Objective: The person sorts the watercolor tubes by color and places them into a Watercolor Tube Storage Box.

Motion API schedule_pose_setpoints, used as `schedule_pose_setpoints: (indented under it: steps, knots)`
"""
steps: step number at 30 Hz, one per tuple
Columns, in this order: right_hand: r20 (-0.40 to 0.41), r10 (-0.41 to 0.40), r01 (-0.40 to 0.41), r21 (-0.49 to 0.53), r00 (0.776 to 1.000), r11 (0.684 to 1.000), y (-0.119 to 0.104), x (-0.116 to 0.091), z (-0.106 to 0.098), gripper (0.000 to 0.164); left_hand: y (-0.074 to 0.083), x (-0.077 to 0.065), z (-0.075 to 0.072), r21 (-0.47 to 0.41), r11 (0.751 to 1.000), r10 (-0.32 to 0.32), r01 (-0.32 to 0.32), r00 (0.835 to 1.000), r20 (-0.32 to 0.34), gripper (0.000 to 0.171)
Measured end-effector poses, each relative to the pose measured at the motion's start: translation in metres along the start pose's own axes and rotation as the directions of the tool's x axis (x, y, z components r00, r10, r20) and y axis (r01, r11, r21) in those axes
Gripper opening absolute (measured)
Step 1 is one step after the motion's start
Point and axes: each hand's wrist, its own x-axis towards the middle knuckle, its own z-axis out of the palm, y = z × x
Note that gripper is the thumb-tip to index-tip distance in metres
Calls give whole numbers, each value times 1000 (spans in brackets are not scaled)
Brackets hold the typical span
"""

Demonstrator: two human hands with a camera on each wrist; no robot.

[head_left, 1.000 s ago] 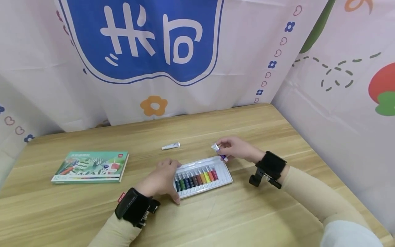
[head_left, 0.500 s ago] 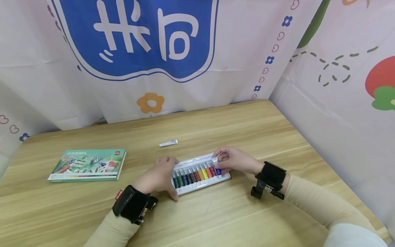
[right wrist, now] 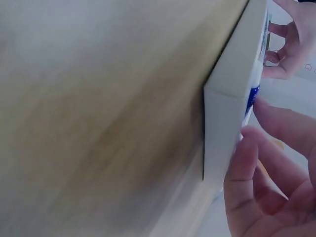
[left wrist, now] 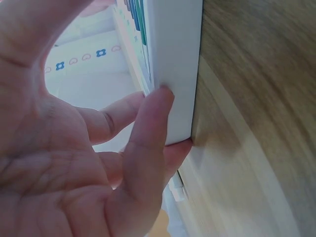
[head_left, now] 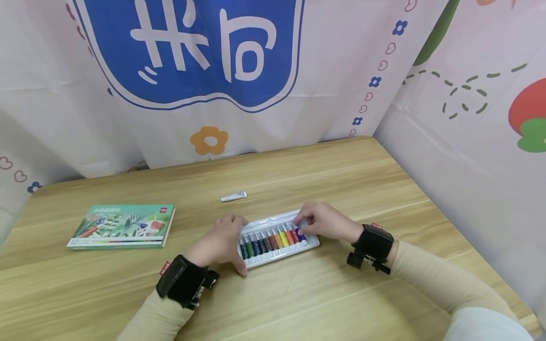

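Observation:
A white plastic tray (head_left: pixel 279 255) holds a row of small paint tubes (head_left: pixel 273 242) in many colours. My left hand (head_left: pixel 222 240) grips its left end, the thumb at the front corner and fingers along the back. In the left wrist view, fingertips press against the tray's white side wall (left wrist: pixel 175 59). At the right end, my right hand (head_left: pixel 327 221) pinches a blue-violet paint tube (head_left: pixel 302 237) that lies in the last slot, its upper part hidden by the fingers. The right wrist view shows the thumb touching this blue tube (right wrist: pixel 252 97).
Behind the tray, a separate white paint tube (head_left: pixel 233 196) lies on the wooden table (head_left: pixel 298 303). A green illustrated box (head_left: pixel 121 226) sits to the left. Printed cloth (head_left: pixel 324 90) hangs along the table's back and right sides.
My right hand has brought the blue-violet tube from above the tray's back right corner down into the last slot. My left hand has kept its grip on the tray.

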Motion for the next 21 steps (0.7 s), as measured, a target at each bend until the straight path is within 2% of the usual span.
schedule_pose_setpoints:
  steps: [6, 14, 17, 21]
  knots:
    - [39, -8, 9, -32, 999, 999, -2, -1, -4, 19, 1, -2, -3, -9, 1000, -15, 15, 1000, -2, 116]
    - [79, -72, 82, -133, 994, 988, -6, 3, -2, 21, 1, -2, 1, 4, 1000, -11, 11, 1000, -6, 112]
    - [147, -82, 106, -165, 986, 981, -9, 7, -6, 24, 0, -2, 2, 1, 1000, -14, 14, 1000, -13, 112]
    - [284, -86, 136, -159, 955, 978, -14, 19, -21, 30, 1, -2, 2, 0, 1000, -4, 4, 1000, -25, 110]
